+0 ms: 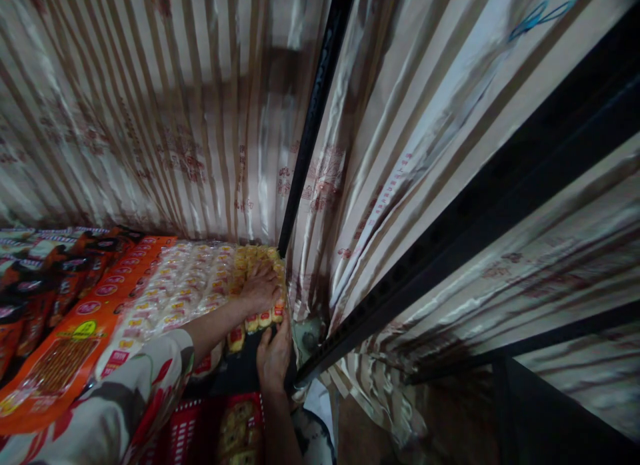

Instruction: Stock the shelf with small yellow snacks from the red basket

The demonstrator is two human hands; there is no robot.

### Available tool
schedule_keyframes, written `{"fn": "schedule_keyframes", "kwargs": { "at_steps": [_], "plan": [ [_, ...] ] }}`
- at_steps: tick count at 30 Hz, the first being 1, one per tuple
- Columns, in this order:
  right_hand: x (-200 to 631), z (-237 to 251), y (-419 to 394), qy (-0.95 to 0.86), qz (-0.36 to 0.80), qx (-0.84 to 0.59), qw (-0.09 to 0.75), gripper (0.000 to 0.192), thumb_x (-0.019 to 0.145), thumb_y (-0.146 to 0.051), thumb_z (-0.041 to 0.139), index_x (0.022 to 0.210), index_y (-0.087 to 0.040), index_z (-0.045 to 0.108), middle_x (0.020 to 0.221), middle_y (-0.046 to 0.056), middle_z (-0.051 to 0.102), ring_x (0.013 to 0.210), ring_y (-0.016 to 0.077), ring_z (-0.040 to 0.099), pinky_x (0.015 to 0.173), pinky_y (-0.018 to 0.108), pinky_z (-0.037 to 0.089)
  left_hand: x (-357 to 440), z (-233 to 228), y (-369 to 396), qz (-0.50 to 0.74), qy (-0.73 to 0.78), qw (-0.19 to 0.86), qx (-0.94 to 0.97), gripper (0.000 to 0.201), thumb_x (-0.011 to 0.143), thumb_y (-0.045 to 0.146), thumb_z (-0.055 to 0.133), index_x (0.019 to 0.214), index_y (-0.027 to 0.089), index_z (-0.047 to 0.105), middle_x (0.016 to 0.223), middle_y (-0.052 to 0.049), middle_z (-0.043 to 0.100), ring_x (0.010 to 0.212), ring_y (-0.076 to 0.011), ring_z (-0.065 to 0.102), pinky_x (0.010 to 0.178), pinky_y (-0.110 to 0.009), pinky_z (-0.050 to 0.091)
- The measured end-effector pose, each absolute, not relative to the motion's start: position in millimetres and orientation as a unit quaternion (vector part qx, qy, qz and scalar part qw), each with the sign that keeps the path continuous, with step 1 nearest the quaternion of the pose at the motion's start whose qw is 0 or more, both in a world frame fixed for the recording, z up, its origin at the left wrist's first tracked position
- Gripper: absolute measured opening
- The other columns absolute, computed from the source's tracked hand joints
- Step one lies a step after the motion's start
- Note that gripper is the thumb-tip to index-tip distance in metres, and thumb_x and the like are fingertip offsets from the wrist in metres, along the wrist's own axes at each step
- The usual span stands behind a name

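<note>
Rows of small yellow-wrapped snack packets (253, 257) sit at the right end of a dark shelf (225, 378). My left hand (263, 290) lies across the top of these packets, its fingers stretched toward the back. At their front right corner is my right hand (275, 353), thumb apart from the fingers and fingertips up against the nearest packets. Nothing shows in its palm. To the left stand rows of clear-wrapped white packets (175, 285), with my left forearm reaching over them.
Orange snack bags (75, 345) and darker bags (30, 292) fill the shelf's left. Below is a red plastic basket (183, 428) holding yellowish packs (240, 428). A black metal post (313, 118) and a slanting black beam (425, 252) border the right, before pleated curtains (200, 118).
</note>
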State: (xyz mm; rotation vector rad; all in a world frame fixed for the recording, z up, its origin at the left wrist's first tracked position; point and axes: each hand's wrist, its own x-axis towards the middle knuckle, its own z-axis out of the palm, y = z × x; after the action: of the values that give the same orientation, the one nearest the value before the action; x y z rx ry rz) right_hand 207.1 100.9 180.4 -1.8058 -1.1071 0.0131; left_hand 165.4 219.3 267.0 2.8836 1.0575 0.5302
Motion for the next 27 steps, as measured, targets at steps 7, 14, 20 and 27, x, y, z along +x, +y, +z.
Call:
{"fn": "schedule_keyframes", "kwargs": {
  "at_steps": [7,14,20,27],
  "plan": [
    [208,180,103,-0.473,0.009,-0.763,0.441,0.058,0.081,-0.014,0.035,0.137,0.001,0.031,0.141,0.021,0.036,0.134,0.0239,0.028,0.107,0.042,0.028,169,265,219,0.176,0.352,0.001,0.919,0.034,0.09,0.032,0.035,0.11,0.016,0.058,0.119,-0.008,0.06,0.125,-0.0254,0.038,0.11,-0.051,0.015],
    [207,176,106,-0.482,0.001,-0.756,0.443,0.061,0.08,-0.012,0.035,0.139,-0.001,0.029,0.142,0.019,0.035,0.135,0.0237,0.026,0.106,0.042,0.029,177,271,222,0.165,0.367,0.002,0.915,0.031,0.091,0.031,0.035,0.102,0.017,0.061,0.111,-0.007,0.061,0.122,-0.0265,0.038,0.106,-0.048,0.024],
    [208,177,106,-0.485,0.005,-0.764,0.426,0.062,0.077,-0.009,0.034,0.139,-0.001,0.03,0.142,0.019,0.036,0.134,0.0251,0.028,0.105,0.044,0.031,180,271,229,0.187,0.355,-0.01,0.916,0.028,0.09,0.029,0.039,0.091,0.018,0.064,0.105,-0.008,0.06,0.117,-0.0254,0.041,0.104,-0.044,0.028],
    [208,180,103,-0.484,-0.002,-0.755,0.443,0.063,0.076,-0.008,0.036,0.139,-0.005,0.031,0.141,0.017,0.038,0.132,0.0247,0.031,0.105,0.043,0.032,188,274,237,0.185,0.314,-0.002,0.931,0.028,0.09,0.023,0.038,0.105,0.02,0.061,0.114,-0.006,0.061,0.124,-0.0265,0.037,0.107,-0.05,0.022]
  ]
}}
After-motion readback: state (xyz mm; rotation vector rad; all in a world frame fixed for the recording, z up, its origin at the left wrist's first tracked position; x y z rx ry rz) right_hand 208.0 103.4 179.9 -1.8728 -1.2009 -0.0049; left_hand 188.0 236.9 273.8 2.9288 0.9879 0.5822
